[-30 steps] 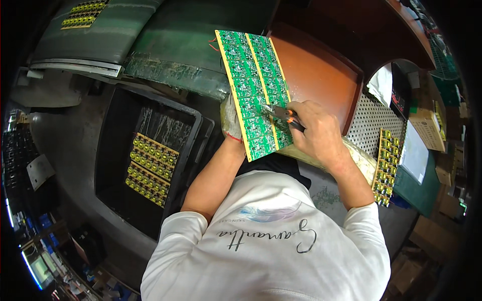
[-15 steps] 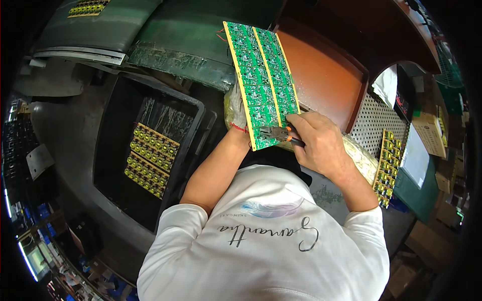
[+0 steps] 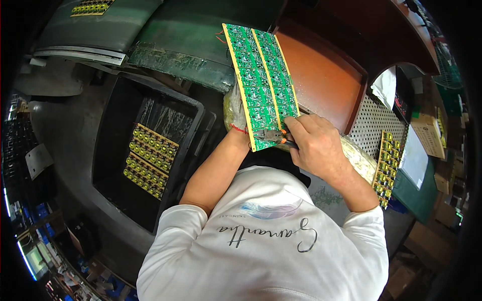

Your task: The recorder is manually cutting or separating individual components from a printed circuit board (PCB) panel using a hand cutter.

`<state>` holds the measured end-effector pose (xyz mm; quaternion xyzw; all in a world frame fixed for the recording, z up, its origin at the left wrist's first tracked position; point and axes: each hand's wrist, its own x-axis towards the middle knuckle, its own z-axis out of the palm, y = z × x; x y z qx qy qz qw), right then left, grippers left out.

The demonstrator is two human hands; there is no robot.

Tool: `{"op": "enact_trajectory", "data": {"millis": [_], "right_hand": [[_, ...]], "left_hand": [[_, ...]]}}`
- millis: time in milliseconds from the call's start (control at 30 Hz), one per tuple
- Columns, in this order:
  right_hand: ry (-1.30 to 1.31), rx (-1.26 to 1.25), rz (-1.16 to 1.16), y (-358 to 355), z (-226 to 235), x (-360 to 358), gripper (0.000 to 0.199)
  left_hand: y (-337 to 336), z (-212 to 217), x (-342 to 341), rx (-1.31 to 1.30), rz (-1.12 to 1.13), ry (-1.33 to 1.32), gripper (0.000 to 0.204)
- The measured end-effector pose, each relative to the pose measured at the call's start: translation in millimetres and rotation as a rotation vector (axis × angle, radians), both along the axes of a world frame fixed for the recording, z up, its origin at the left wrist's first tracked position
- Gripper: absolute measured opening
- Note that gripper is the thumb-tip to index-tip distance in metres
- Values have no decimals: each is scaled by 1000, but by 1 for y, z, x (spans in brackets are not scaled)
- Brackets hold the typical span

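I judge the step in hand as clipping on the green circuit board (image 3: 262, 83), tilted in front of the torso. My right hand (image 3: 320, 143) has its fingers wrapped around side cutters (image 3: 271, 135), over the board's near end. My left wrist (image 3: 241, 139) disappears behind the board; I cannot tell how those fingers sit. The next move calls for a steady board.

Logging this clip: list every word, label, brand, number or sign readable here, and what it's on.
White shirt: large dark script and smaller lettering by a feather print, upside down in this view; the script is legible, but I don't transcribe wording.
Cardboard box at right: printed marks, too small to read.
Green circuit board panel: any markings are too small to read.
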<state>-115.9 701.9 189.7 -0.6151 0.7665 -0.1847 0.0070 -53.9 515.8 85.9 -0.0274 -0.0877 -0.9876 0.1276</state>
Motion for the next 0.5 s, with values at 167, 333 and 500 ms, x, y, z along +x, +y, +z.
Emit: {"op": "enact_trajectory", "data": {"millis": [167, 333, 500], "right_hand": [[-11, 48, 11, 3, 0, -2, 47], [-88, 71, -28, -2, 0, -6, 44], [-11, -39, -68, -16, 2, -11, 43]], "left_hand": [[2, 5, 1, 3, 4, -20, 60], [2, 12, 3, -29, 59, -85, 55], [0, 11, -3, 2, 77, -35, 58]]}}
